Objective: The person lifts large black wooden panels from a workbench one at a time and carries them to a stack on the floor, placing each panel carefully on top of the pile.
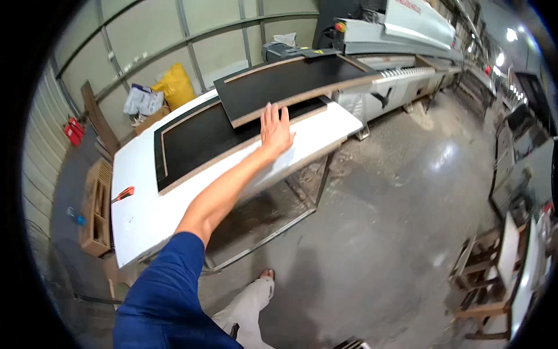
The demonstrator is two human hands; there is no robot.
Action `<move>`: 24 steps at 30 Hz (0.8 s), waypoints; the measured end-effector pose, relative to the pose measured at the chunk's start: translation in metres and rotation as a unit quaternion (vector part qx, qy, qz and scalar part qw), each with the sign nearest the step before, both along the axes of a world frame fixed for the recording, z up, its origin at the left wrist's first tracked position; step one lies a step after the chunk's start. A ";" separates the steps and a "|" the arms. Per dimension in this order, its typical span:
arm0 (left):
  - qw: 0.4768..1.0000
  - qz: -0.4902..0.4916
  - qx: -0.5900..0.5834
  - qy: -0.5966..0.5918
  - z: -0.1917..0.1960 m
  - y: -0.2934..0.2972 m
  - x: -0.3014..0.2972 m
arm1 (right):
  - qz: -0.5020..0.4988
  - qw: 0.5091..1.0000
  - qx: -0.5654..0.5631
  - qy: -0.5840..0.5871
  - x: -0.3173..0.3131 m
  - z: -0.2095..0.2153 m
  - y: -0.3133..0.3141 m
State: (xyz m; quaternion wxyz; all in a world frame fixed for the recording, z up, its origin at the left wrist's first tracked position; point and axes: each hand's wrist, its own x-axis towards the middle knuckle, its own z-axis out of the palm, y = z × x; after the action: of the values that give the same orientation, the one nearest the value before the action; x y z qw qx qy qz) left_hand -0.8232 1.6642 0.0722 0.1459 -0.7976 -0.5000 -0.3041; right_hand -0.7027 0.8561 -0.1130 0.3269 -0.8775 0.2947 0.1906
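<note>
My left hand (276, 132) reaches out over the table, its fingers stretched and its fingertips at the near edge of a black panel (279, 82). Whether they press on that edge I cannot tell. This panel has light brown edges and strips along its face; its right end extends toward the machine. Its left part overlaps a second black panel (200, 142), similarly edged, lying on the white tabletop (145, 218). An orange-and-black handled tool (123, 194) lies near the table's left edge. My right hand is out of view.
A long grey-white machine (401, 35) with a bed stretches away behind the right end of the table. A yellow sack (175, 87) and white bags (143, 100) stand by the wall. Wooden frames (485, 267) are stacked at right. Metal legs (264, 238) support the table.
</note>
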 end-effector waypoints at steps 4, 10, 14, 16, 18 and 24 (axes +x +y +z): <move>0.987 0.046 -0.115 0.106 0.002 0.117 -0.009 | 0.310 0.943 0.110 -0.050 0.042 -0.004 0.159; 0.992 -0.076 -0.033 0.099 0.019 0.102 -0.045 | 0.439 0.826 0.341 -0.088 0.077 0.032 0.469; 0.990 -0.091 -0.092 0.049 0.076 0.031 -0.098 | 0.372 0.772 0.512 -0.054 0.074 0.111 0.620; 0.985 -0.093 -0.129 0.066 0.101 -0.002 -0.130 | 0.341 0.716 0.608 0.011 0.090 0.123 0.684; 0.979 -0.073 -0.176 0.078 0.137 -0.027 -0.161 | 0.331 0.661 0.672 0.037 0.102 0.138 0.749; 0.955 -0.091 -0.276 0.055 0.208 -0.047 -0.205 | 0.321 0.563 0.761 0.023 0.159 0.155 0.913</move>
State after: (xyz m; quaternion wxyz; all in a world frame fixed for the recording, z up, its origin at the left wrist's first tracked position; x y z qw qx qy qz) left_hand -1.0285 1.6167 0.2805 -0.0808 -0.8642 -0.4814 -0.1222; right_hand -0.5433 1.7691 0.0424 0.7839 -0.3350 -0.2536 0.4571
